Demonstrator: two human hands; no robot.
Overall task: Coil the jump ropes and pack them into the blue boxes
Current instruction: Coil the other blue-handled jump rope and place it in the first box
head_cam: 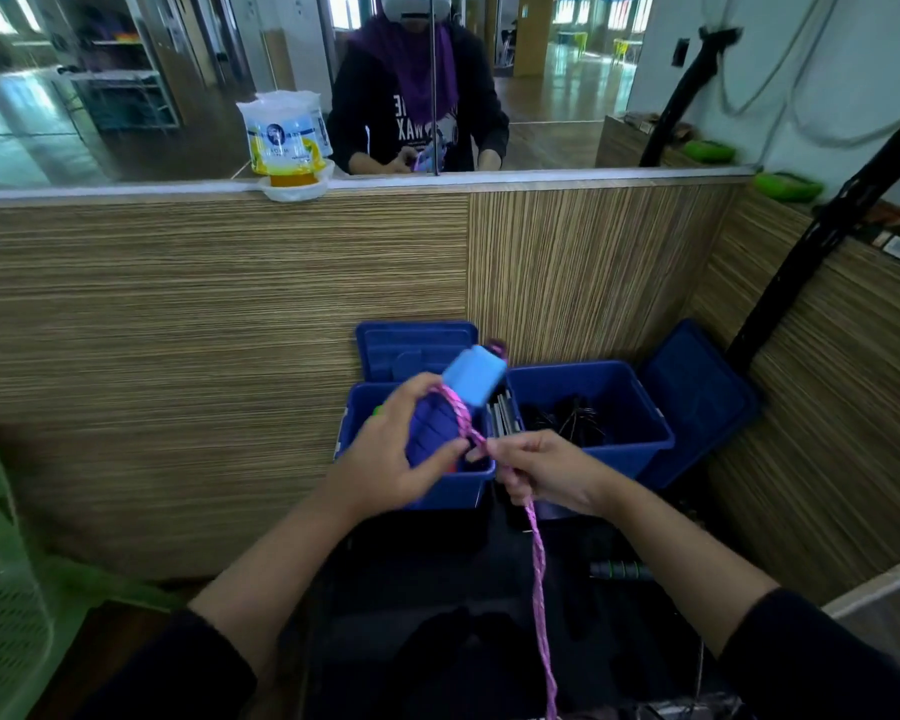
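Note:
My left hand (393,449) grips the purple handles (432,433) of a jump rope, which end in a light blue cap (474,375), above the left blue box (453,488). A pink braided rope (539,579) loops over the handles and trails down toward the bottom of the view. My right hand (541,472) pinches this rope just right of the handles. The right blue box (630,449) stands open beside the left one and holds dark coiled ropes (567,418).
Blue lids lean on the wooden wall: one (417,348) behind the left box, one (697,397) right of the right box. A green plastic chair (11,579) stands at the left. A green-banded handle (622,570) lies on dark floor items. A mirror tops the wall.

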